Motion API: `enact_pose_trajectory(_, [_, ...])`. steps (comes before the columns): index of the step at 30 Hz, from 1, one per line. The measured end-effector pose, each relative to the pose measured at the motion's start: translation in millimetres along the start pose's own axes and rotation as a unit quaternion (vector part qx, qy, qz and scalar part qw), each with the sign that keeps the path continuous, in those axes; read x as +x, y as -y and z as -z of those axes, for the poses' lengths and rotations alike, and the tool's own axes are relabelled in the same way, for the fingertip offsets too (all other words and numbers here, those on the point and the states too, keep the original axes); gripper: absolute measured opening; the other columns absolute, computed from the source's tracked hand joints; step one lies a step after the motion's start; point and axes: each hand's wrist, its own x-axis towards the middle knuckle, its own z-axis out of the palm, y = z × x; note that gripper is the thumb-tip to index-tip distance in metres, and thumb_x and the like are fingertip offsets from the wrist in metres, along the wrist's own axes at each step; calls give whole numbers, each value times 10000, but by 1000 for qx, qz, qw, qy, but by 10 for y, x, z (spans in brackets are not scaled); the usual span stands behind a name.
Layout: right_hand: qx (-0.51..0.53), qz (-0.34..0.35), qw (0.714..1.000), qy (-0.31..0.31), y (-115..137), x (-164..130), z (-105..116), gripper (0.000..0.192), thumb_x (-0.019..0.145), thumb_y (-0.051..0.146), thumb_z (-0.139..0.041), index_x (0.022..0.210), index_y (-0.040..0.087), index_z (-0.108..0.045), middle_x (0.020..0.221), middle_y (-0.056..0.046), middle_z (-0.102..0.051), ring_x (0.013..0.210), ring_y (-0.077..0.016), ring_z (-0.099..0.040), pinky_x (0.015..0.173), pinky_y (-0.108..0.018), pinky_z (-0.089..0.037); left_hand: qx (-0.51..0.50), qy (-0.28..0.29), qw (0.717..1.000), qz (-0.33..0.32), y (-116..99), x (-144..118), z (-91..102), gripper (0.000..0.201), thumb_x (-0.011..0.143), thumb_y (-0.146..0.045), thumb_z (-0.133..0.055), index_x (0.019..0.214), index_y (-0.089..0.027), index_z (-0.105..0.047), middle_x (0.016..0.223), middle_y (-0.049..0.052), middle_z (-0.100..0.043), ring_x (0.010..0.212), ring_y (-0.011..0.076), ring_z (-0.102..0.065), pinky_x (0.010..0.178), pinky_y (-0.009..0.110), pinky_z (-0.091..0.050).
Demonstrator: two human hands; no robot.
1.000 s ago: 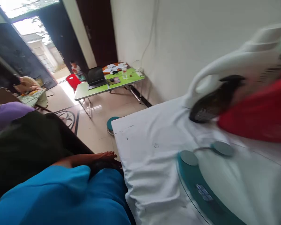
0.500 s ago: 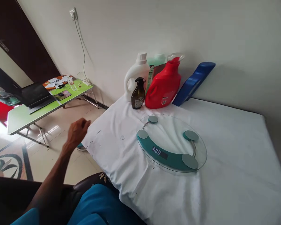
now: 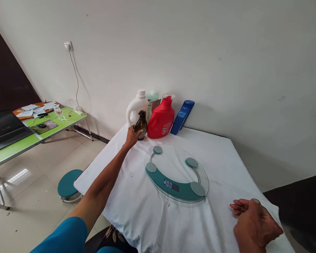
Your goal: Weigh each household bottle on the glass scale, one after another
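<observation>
Left hand (image 3: 131,136) stretched far out, grip half spread, fingers curling onto dark brown pump bottle (image 3: 141,125) at back of tabletop (image 3: 226,158). Right hand (image 3: 255,225) loosely curled, holding nothing, resting on white cloth near corner. Behind: one white jug (image 3: 136,107), one red jug (image 3: 161,120), one blue bottle (image 3: 182,112) leaning on wall. One glass scale (image 3: 176,174) at centre.

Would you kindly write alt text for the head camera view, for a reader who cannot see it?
The left hand reaches across a white-covered table and touches a small dark pump bottle that stands by a white jug, a red jug and a leaning blue bottle. A round glass scale lies mid-table; the right hand rests flat near the front edge.
</observation>
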Motion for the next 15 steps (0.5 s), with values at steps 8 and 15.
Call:
enact_pose_trajectory(8, [-23, -48, 999, -2, -182, 64, -20, 261, 800, 444, -645, 643, 236, -647, 641, -3, -662, 517, -142, -596, 440, -244, -427, -8, -44, 999, 8, 62, 251, -336, 593, 660, -324, -994, 1093, -213, -604, 1131, 95, -749, 1071, 287, -722, 950, 419, -582])
enact_pose_trajectory(15, [-64, 2, 998, 14, -268, 72, -10, 357, 885, 545, -615, 686, 248, -629, 644, -26, -673, 542, -188, -616, 468, -294, -443, -48, -86, 995, 0, -25, 142, -258, 538, 662, -321, -952, 1063, -219, -608, 1066, 62, -759, 1018, 251, -734, 902, 370, -602])
